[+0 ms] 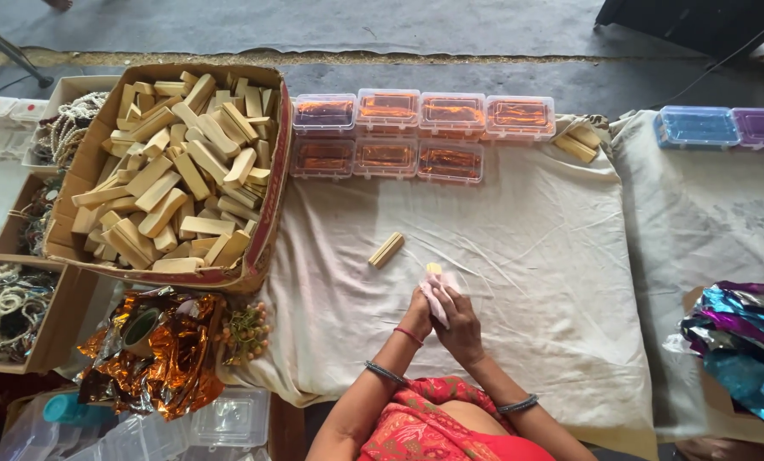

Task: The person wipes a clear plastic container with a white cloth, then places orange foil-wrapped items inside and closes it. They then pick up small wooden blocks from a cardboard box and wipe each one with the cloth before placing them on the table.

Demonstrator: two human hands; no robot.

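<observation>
**Two hands closed around one small block at lower centre**

Both hands meeting at lower centre of the frame, over the cream cloth point(527, 282) spread on the tabletop. Left hand point(416, 314) curled shut on the near side of a pale wooden block point(434, 269), right hand point(460, 329) wrapped around a bit of white wrapping point(437, 299) pressed against the same block. Only the block's yellowish tip showing above the fingers; rest hidden by the wrapping and palms. Red thread on the left wrist, dark bangles on both forearms.

Just up and left of the hands, apart from them: one loose wooden block point(386, 250) lying tilted on the cloth.

Upper left: large cardboard box point(267, 230) heaped with many more pale wooden blocks. Along the top centre edge of the cloth: two rows of clear lidded plastic boxes point(386, 158) with orange contents, four behind, three in front. At the right end of those rows, two more blocks point(578, 141) stacked at the cloth's corner.

Upper right: a blue plastic box point(696, 126) beside a purple one point(762, 126). Right edge: crumpled shiny foil point(745, 341) in blue and purple. Lower left: crumpled orange-gold foil point(164, 358), near open boxes of bangles point(11, 307).
</observation>
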